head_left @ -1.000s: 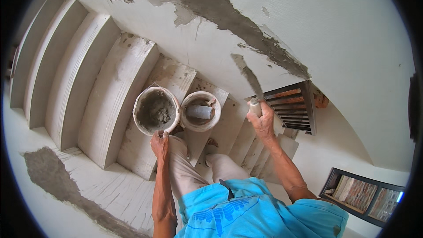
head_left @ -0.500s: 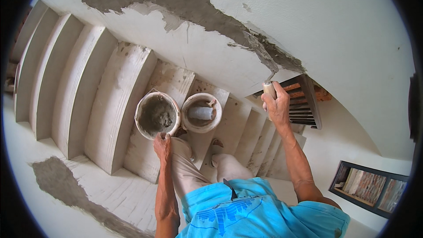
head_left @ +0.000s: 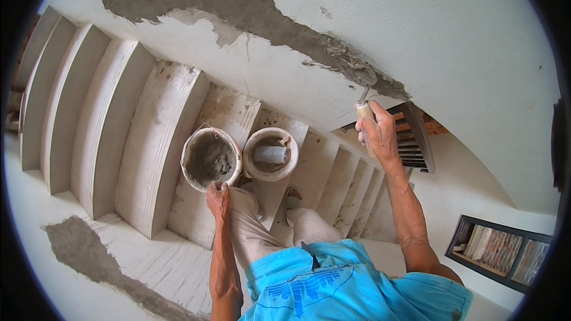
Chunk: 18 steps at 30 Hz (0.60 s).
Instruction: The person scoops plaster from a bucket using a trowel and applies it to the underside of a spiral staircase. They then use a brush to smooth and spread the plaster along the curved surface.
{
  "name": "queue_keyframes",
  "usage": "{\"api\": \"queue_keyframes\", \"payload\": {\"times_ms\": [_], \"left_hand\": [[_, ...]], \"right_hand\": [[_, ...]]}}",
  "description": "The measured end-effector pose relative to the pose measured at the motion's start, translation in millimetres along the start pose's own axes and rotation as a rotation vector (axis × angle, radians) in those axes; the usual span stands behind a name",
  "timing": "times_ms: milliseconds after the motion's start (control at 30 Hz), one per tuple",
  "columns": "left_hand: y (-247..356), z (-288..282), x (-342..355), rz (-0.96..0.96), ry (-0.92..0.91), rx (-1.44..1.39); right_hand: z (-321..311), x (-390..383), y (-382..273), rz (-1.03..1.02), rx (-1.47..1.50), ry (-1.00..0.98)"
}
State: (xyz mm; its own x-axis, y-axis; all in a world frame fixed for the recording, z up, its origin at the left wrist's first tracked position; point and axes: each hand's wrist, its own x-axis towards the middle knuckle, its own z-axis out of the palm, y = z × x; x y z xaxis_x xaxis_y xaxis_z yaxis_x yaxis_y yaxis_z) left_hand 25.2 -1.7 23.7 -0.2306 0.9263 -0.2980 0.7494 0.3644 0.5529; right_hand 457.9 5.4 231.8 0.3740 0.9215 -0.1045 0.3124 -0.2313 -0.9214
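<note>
In my right hand [head_left: 380,131] is a trowel [head_left: 364,106], its pale wooden handle wrapped by my fingers. Its blade lies against the lower right end of a long strip of wet grey mortar [head_left: 250,15] on the white wall; the blade is smeared and hard to tell from the mortar. My left hand [head_left: 218,198] is closed on the near rim of a bucket [head_left: 238,163] partly filled with grey mortar [head_left: 211,157]. Touching it on the right stands a second bucket [head_left: 293,165], which holds a whitish cylindrical thing [head_left: 269,154] and some murky contents.
Concrete stairs [head_left: 140,137] rise to the left and drop away to the right past my feet. A second mortar patch [head_left: 83,246] marks the lower left wall. At the right are a dark slatted railing [head_left: 421,137] and a dark-framed shelf [head_left: 493,249] of books or cases.
My right hand has shifted slightly up and right, and the trowel blade now lies flatter on the mortar strip. Fresh mortar sits thicker there. My left hand stays at the bucket rim.
</note>
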Motion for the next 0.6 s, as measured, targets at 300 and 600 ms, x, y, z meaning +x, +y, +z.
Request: {"api": "queue_keyframes", "payload": {"times_ms": [300,600], "left_hand": [[4.3,9.5,4.0,0.074,0.04,0.013],[1.5,6.1,0.9,0.053,-0.006,0.023]], "right_hand": [[-18.3,-6.8,5.0,0.119,0.1,0.037],[-25.4,-39.1,8.6,0.208,0.176,0.038]]}}
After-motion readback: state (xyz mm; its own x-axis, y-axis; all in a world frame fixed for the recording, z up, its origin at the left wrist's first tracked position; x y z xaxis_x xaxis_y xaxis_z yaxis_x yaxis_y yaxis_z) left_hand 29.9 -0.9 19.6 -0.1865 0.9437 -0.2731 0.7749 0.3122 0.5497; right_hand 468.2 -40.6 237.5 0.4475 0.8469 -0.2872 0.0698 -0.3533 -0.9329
